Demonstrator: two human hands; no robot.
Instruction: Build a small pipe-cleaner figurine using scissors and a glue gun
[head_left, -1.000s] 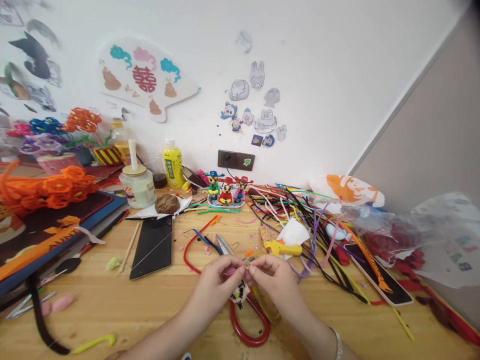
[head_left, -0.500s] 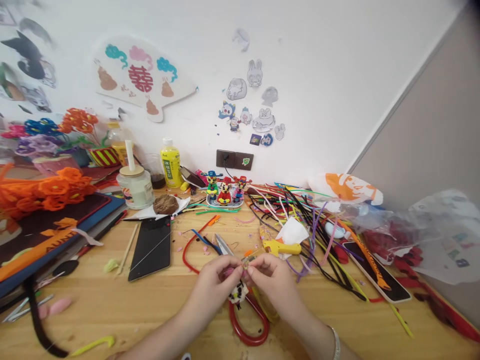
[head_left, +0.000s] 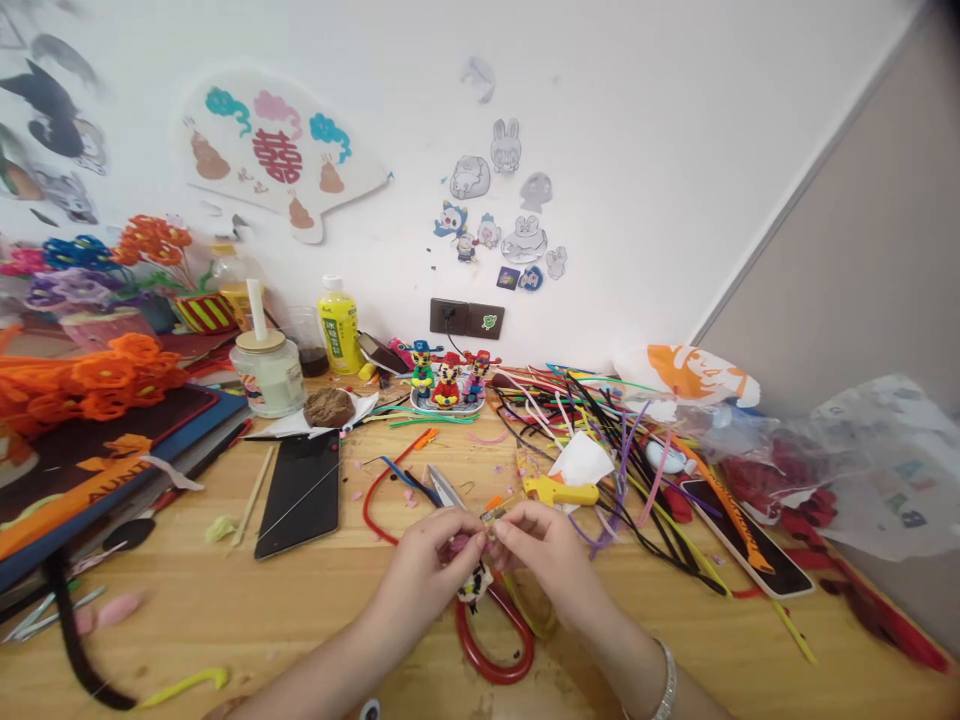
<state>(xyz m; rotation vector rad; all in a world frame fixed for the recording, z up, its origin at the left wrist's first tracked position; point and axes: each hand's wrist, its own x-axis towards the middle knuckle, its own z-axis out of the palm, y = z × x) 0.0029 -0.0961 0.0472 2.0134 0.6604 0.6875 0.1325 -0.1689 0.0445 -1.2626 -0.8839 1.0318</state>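
Observation:
Both my hands meet over the middle of the wooden table. My left hand and my right hand pinch the same small pipe-cleaner figure, which is pink at the top with a black and white fuzzy part hanging below my fingers. Their fingertips touch at the top of the figure. A red pipe-cleaner loop lies on the table right under my hands. Scissors and a yellow glue gun lie just beyond my fingers.
A black phone lies left of my hands. A heap of coloured pipe cleaners and plastic bags fill the right side. At the back stand three small figurines, a yellow bottle and a jar. Orange pipe-cleaner flowers rest on books at the left.
My hands stay together on the small figure, with only slight finger shifts. The view has drifted a little, so the table items sit slightly further left.

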